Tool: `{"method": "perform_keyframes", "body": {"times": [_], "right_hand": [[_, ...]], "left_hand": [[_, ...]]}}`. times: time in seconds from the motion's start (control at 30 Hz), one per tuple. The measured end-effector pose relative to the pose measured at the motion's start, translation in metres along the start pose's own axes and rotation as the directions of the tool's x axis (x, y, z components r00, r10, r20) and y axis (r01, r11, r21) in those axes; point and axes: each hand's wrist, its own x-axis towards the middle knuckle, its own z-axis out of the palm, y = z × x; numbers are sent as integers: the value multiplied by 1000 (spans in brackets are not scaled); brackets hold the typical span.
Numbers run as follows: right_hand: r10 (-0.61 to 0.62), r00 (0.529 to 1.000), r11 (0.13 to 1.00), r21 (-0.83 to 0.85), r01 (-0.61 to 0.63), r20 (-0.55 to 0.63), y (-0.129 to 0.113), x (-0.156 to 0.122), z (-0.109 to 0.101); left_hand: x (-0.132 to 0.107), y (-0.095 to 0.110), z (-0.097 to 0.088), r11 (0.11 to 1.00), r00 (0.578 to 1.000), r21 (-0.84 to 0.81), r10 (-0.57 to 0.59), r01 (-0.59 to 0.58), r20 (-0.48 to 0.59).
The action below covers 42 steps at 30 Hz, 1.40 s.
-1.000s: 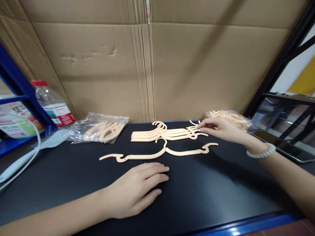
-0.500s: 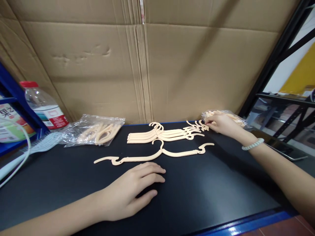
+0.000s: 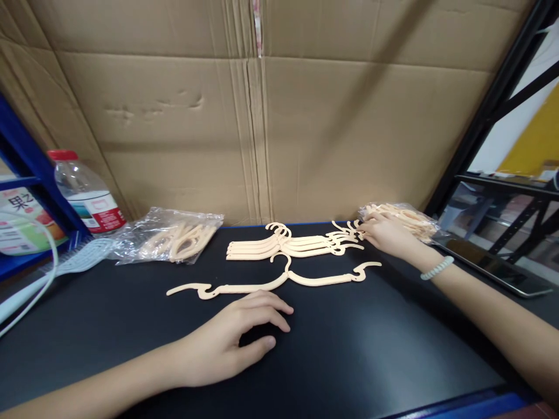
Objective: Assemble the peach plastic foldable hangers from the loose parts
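Note:
My left hand [image 3: 233, 337] rests palm down on the black tabletop, fingers loosely apart and holding nothing. Just beyond its fingers lies one cream folding clothes hanger [image 3: 323, 280], spread wide with a hooked end piece on each side. Behind that, several matching hangers [image 3: 253, 249] are stacked close together; their left sides show no end pieces, while hooked pieces fan out on the right. My right hand [image 3: 386, 234] reaches to that right side, thumb and fingers pinched on a small cream hanger end piece [image 3: 354, 231], partly hidden by the fingertips.
At the back left is a clear bag of cream parts [image 3: 187, 238]; another parts bag [image 3: 408, 218] lies behind my right hand. A bottle [image 3: 89, 195], a pale hairbrush [image 3: 82, 256] and a white cable stand left. A dark phone-like slab [image 3: 493, 267] lies right. Cardboard [image 3: 174, 134] rises behind.
My right hand has shifted slightly left and nearer, bringing the pinched piece in against the stack's right ends. My left hand has hardly moved. The view has tipped up a little.

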Motion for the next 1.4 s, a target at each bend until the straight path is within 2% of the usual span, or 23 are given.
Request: {"method": "perform_keyframes", "body": {"times": [0.1, 0.27, 0.47, 0.63, 1.03, 1.23, 1.4], "right_hand": [[-27, 999, 999, -41, 29, 32, -4, 1, 7], [-65, 998, 997, -33, 65, 14, -3, 1, 19], [-61, 998, 997, -49, 63, 31, -2, -1, 22], [-33, 999, 999, -13, 33, 24, -2, 1, 22], [46, 997, 998, 43, -43, -59, 4, 2, 32], [98, 990, 989, 122, -86, -97, 1, 4, 27], [206, 967, 962, 215, -171, -152, -1, 4, 15]], "left_hand": [[0, 0, 0, 1000, 1000, -1, -4, 4, 4], [0, 1, 0, 999, 999, 16, 32, -32, 8], [0, 4, -1, 993, 995, 73, 89, -91, 36], [0, 5, 0, 975, 989, 170, 132, -141, 60], [-1, 6, 1, 967, 987, 195, 155, -161, 44], [-1, 9, 0, 965, 989, 218, 136, -145, 57], [-1, 9, 0, 965, 988, 214, 137, -149, 70]]}}
